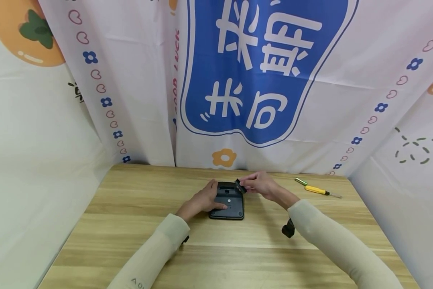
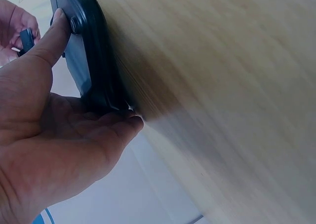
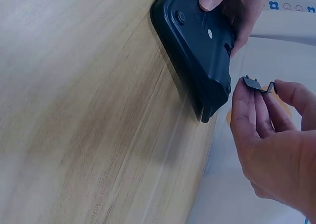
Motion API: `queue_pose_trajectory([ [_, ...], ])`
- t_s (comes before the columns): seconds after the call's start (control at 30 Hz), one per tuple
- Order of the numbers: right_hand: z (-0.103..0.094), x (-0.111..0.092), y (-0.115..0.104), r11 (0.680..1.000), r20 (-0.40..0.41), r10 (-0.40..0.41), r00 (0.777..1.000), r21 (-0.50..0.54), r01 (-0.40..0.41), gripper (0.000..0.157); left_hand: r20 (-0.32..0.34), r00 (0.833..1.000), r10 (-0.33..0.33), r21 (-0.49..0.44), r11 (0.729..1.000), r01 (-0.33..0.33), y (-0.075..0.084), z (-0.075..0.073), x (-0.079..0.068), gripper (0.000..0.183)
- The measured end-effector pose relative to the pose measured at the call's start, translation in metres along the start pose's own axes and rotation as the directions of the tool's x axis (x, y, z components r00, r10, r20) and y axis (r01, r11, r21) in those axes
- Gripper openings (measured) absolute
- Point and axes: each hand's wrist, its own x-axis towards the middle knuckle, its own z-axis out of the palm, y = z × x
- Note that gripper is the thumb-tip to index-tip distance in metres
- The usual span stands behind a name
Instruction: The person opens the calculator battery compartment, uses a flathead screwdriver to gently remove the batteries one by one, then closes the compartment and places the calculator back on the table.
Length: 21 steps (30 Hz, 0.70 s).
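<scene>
A black calculator-like device [image 1: 234,209] lies with its underside up on the wooden table, its small round feet showing. My left hand [image 1: 203,199] grips its left side, the thumb [image 2: 58,26] on the underside and the other fingers around the edge. An open slot [image 1: 226,188] shows near the device's far end. Just off the far right corner, my right hand [image 1: 263,186] pinches a small black battery cover [image 3: 254,84] between thumb and fingers. The cover has a bent clip and small tabs, and in the right wrist view it is apart from the device.
At the right of the table [image 1: 137,241] lies a screwdriver [image 1: 315,190] with a yellow handle. Its handle end is close to a small green and silver cylinder [image 1: 301,182], which looks like a battery. A printed white curtain [image 1: 144,120] hangs behind the table.
</scene>
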Motion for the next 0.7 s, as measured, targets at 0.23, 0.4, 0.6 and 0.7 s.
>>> queue_pose_trajectory([
  [0.23, 0.006, 0.004, -0.001, 0.998, 0.005, -0.036, 0.999, -0.053, 0.036, 0.024, 0.001, 1.000, 0.000, -0.006, 1.000, 0.000, -0.001, -0.001, -0.001, 0.103],
  [0.4, 0.011, 0.005, -0.005, 0.996, 0.001, -0.060, 0.998, -0.073, 0.060, 0.024, 0.003, 1.000, 0.004, -0.006, 1.000, -0.004, -0.002, -0.001, 0.000, 0.104],
  [0.6, 0.015, 0.006, -0.006, 0.988, 0.001, -0.092, 0.996, -0.127, 0.091, 0.022, 0.004, 1.000, 0.016, -0.019, 1.000, -0.016, -0.002, -0.002, -0.003, 0.103],
  [0.7, 0.018, 0.007, -0.006, 0.978, 0.001, -0.119, 0.993, -0.170, 0.117, 0.021, 0.006, 1.000, 0.018, -0.024, 1.000, -0.018, -0.002, -0.002, -0.003, 0.103],
])
